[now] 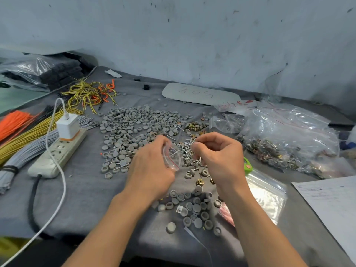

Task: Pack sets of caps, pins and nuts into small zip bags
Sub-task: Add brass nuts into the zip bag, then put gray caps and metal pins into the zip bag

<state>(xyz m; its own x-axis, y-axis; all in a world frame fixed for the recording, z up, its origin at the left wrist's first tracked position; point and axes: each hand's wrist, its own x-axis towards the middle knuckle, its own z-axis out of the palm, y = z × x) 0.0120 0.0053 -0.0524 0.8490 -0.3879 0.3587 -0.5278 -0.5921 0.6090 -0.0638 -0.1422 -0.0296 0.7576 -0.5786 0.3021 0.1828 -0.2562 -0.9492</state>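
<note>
My left hand (152,166) holds a small clear zip bag (172,156) with a red seal line, its mouth turned toward the right. My right hand (219,155) is curled beside the bag's mouth and pinches something small and pale; I cannot tell what. Between and behind the hands lies a pile of silver pins (185,149). A wide heap of grey round caps (133,126) covers the cloth behind them, and more caps (192,207) lie between my forearms. Brass nuts (194,126) sit in a small pile at the back right.
A large clear bag of packed sets (289,137) lies at right, flat zip bags (267,191) and a paper sheet (331,205) nearer. At left are a power strip (57,153) with a white charger, and bundles of orange, yellow and grey wires (27,135).
</note>
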